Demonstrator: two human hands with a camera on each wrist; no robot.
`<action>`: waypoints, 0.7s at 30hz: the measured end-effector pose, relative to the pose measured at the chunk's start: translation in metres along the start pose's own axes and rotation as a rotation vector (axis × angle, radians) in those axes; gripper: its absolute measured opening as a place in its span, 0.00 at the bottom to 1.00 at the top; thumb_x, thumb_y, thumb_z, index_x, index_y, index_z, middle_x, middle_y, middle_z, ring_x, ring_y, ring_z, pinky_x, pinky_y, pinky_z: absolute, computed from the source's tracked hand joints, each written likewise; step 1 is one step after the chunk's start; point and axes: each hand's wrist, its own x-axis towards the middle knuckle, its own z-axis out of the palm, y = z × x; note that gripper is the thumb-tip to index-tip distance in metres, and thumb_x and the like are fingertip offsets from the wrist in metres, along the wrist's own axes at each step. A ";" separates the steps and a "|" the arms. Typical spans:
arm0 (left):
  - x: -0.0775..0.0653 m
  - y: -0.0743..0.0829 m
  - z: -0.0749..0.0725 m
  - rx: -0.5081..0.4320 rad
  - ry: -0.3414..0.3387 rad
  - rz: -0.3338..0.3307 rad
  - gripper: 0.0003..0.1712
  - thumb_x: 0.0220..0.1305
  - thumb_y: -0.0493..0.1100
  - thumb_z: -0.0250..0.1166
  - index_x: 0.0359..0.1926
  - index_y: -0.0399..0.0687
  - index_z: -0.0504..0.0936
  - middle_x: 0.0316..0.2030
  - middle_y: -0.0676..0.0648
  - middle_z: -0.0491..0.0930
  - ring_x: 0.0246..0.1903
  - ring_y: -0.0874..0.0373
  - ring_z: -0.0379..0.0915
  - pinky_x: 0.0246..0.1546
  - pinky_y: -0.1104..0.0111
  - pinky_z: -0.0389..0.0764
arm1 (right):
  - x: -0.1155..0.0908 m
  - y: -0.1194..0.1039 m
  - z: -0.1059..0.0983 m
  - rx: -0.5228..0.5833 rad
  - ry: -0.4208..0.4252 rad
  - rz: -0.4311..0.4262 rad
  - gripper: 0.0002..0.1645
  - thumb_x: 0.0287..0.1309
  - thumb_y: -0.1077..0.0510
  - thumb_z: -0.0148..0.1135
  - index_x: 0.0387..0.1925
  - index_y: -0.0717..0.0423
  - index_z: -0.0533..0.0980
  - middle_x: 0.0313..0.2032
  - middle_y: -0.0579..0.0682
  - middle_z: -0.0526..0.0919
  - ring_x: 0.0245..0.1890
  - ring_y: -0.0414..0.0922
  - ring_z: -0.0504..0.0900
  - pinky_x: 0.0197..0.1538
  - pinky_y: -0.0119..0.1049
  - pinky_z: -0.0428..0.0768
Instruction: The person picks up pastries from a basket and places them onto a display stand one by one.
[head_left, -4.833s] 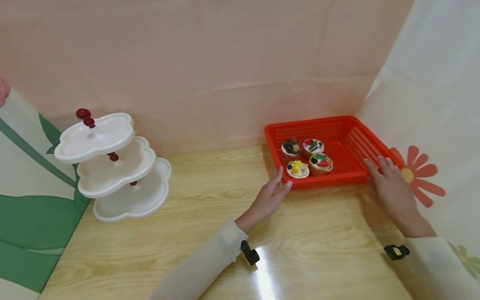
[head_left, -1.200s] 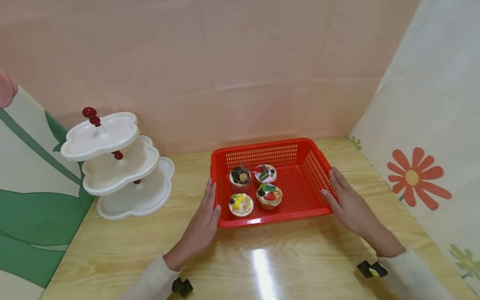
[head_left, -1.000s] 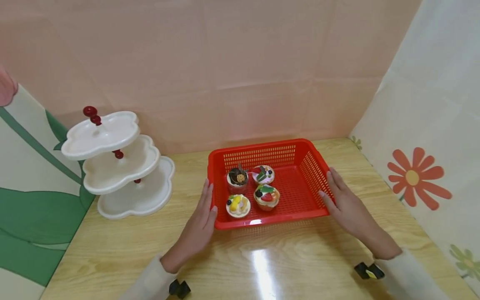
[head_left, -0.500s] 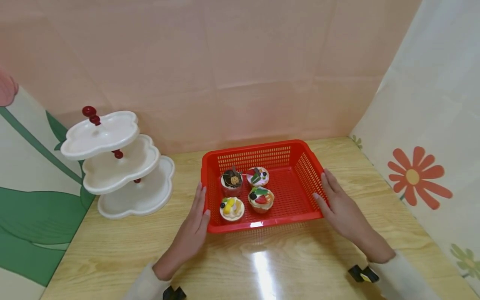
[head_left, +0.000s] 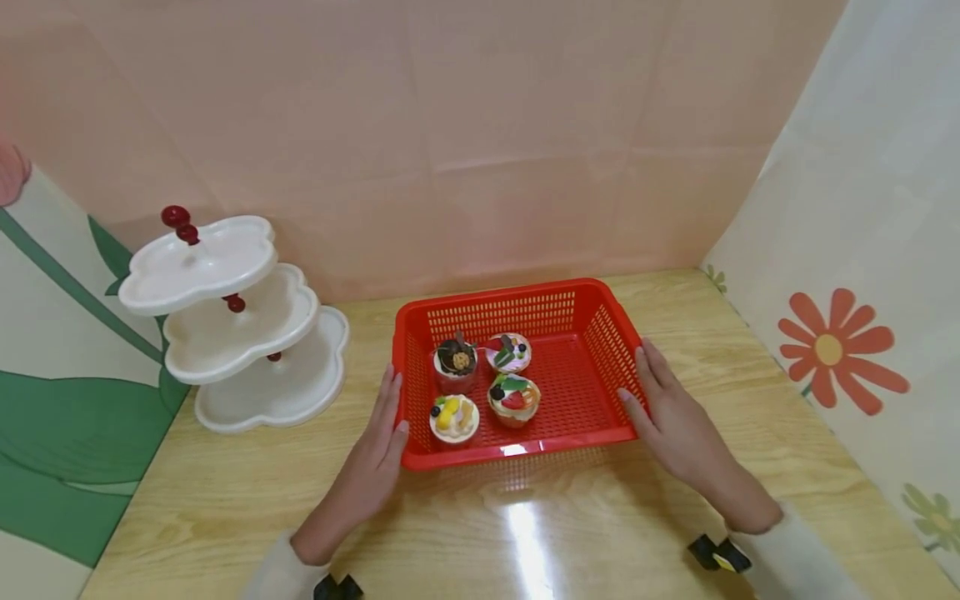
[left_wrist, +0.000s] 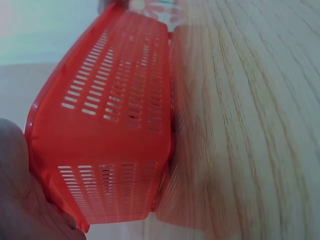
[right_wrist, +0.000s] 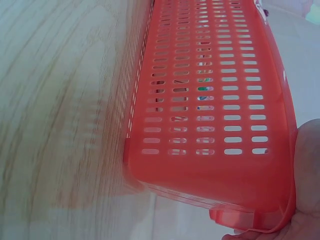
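Observation:
A red plastic basket (head_left: 525, 446) with slotted sides stands on the table between both hands. My left hand (head_left: 369, 454) holds its left rim near the front corner, thumb on the rim and fingers along the outside. At the right rim, my right hand (head_left: 678, 429) grips likewise, its thumb over the edge. The wrist views show fingers under the rim on each side. Inside, toward the left, sit a chocolate-topped cupcake (head_left: 455, 364), a pink-creamed one with dark green pieces (head_left: 510, 353), a strawberry-topped tart (head_left: 514, 400) and a yellow-fruit tart (head_left: 454, 418).
A white three-tier cake stand (head_left: 262, 367) with red knobs stands at the left of the wooden table (head_left: 480, 533). Behind runs a pink cloth backdrop (head_left: 480, 167); flower-printed panels, including a white one (head_left: 825, 217), flank the table.
Both hands have moved the basket, with its cakes, from the far right toward the left and nearer; over the last second it slides slightly further left. The cake stand stays in place.

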 end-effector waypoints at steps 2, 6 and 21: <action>0.001 -0.001 0.000 0.003 -0.001 0.004 0.38 0.82 0.43 0.46 0.82 0.54 0.36 0.81 0.55 0.30 0.79 0.52 0.33 0.73 0.46 0.52 | 0.000 0.000 0.000 0.001 0.006 -0.004 0.42 0.76 0.50 0.51 0.76 0.72 0.49 0.78 0.66 0.45 0.73 0.68 0.58 0.62 0.68 0.69; 0.001 -0.002 0.001 0.004 0.005 0.011 0.37 0.82 0.43 0.45 0.82 0.55 0.36 0.81 0.54 0.30 0.79 0.51 0.33 0.73 0.45 0.52 | 0.001 0.000 0.000 0.007 0.008 -0.010 0.41 0.77 0.50 0.51 0.75 0.73 0.50 0.78 0.67 0.46 0.72 0.68 0.58 0.62 0.68 0.69; 0.000 0.001 0.002 0.001 0.034 0.023 0.37 0.82 0.41 0.45 0.82 0.53 0.39 0.81 0.52 0.32 0.79 0.53 0.33 0.73 0.44 0.51 | 0.000 0.002 0.000 -0.004 0.004 -0.017 0.42 0.76 0.51 0.52 0.75 0.74 0.50 0.78 0.67 0.45 0.73 0.68 0.57 0.62 0.68 0.70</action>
